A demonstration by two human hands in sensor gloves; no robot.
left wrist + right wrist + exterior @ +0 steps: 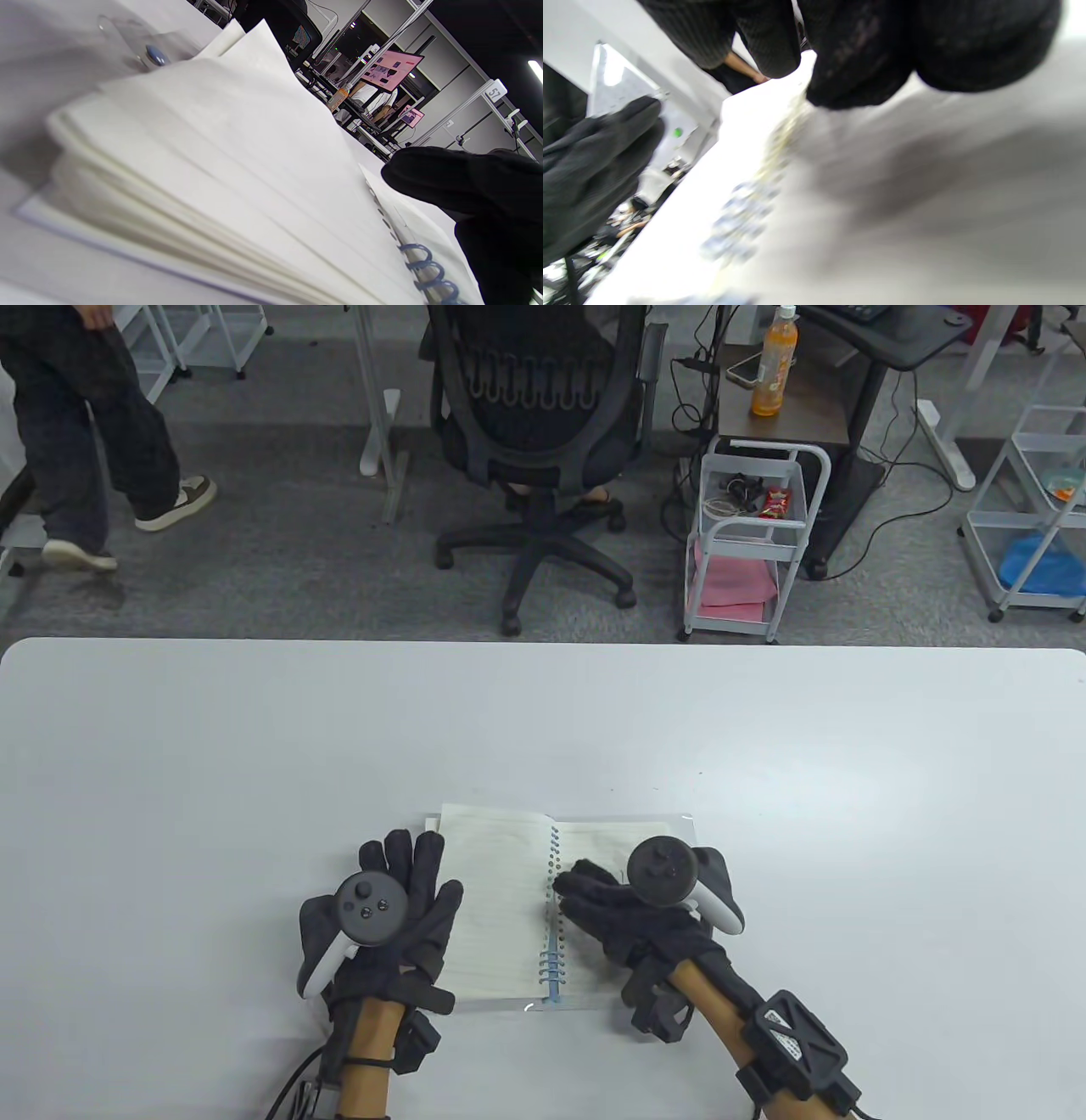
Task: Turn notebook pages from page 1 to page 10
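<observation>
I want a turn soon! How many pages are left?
Some pages already lie stacked on the notebook's left side, where the left hand rests. The right hand is on the right page by the spiral binding. No page numbers are readable, so I can't count what's left.

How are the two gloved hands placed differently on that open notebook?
The left hand lies flat with fingers spread at the outer edge of the notebook's left page. The right hand is over the right page, its fingers curled toward the spiral binding. Both wear black gloves with a tracker strapped on the back.
</observation>
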